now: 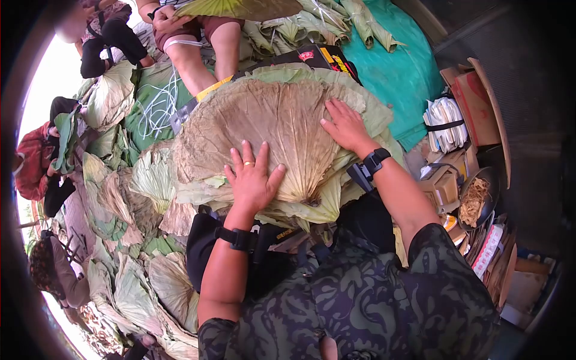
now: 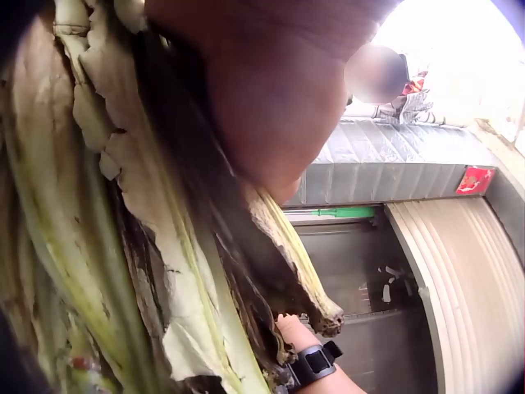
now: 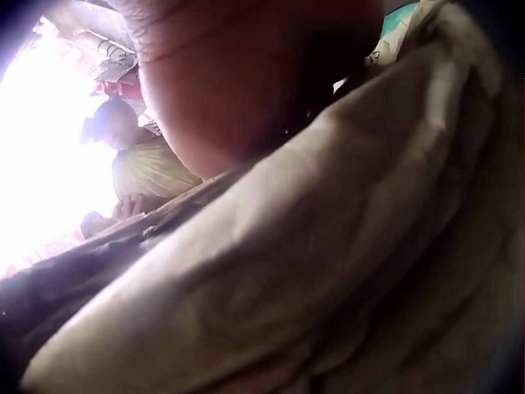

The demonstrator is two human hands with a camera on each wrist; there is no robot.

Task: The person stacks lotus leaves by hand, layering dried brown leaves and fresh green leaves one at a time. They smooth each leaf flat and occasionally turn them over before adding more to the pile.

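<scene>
A thick stack of folded, fan-shaped dried lotus leaves [image 1: 282, 132] lies in front of the person, brown on top with pale green edges showing beneath. On its near left part rests the left hand [image 1: 255, 180], fingers straight and spread, a ring on one of them. The right hand [image 1: 347, 127] lies flat on the upper right part of the top leaf, fingers extended. In the left wrist view, the layered leaf edges [image 2: 189, 287] hang close below the left palm [image 2: 271, 98]. A pale folded leaf [image 3: 271, 246] passes under the right palm [image 3: 238, 90] in the right wrist view.
More dried leaves [image 1: 129, 294] cover the ground at left, with white string [image 1: 159, 114] beyond. Another person holds a leaf [image 1: 240, 7] across the stack. A teal tarp [image 1: 414, 78] bears rolled leaves. Cardboard boxes [image 1: 480, 108] and a dark bowl [image 1: 493, 180] stand at right.
</scene>
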